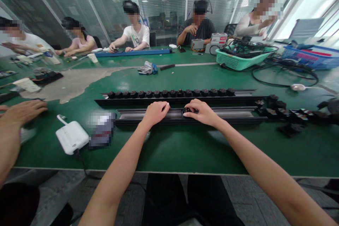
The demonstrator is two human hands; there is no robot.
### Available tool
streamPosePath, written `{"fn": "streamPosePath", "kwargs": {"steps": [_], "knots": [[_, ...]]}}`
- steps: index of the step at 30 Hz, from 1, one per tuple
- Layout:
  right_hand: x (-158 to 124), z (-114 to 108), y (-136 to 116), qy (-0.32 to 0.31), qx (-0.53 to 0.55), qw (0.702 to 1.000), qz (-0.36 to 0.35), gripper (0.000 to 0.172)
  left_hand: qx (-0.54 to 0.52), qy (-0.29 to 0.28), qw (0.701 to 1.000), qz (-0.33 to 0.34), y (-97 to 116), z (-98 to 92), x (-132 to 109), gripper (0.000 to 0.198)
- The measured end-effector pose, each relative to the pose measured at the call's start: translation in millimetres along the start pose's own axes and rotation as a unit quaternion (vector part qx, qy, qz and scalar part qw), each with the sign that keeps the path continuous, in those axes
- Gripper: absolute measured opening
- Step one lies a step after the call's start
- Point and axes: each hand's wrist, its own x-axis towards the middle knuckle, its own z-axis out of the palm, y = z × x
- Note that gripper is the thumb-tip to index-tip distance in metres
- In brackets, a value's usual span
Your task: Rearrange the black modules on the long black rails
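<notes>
A long black rail (pixel 233 114) lies across the green table in front of me. My left hand (pixel 155 112) rests on top of it with the fingers curled over the rail. My right hand (pixel 200 111) pinches a small black socket piece (pixel 186 110) down into the rail's channel. Behind it lies a second black rail (pixel 106 101) carrying a row of several black socket pieces (pixel 172 93). More loose black socket pieces (pixel 275 107) lie to the right of the rails.
A white box with a cable (pixel 71 136) sits at the near left, beside a co-worker's hand (pixel 22 111). A teal basket (pixel 245 60) of cables and a blue crate (pixel 311 56) stand far right. Several people sit along the far side.
</notes>
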Motion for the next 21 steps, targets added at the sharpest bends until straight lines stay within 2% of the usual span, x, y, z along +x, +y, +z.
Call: {"fn": "streamPosePath", "kwargs": {"steps": [21], "knots": [[-1.6,1.7,3.5,0.022,0.011,1.0,-0.012,0.024,0.006,0.0,1.0,0.002,-0.8,2.0,0.0,0.04]]}}
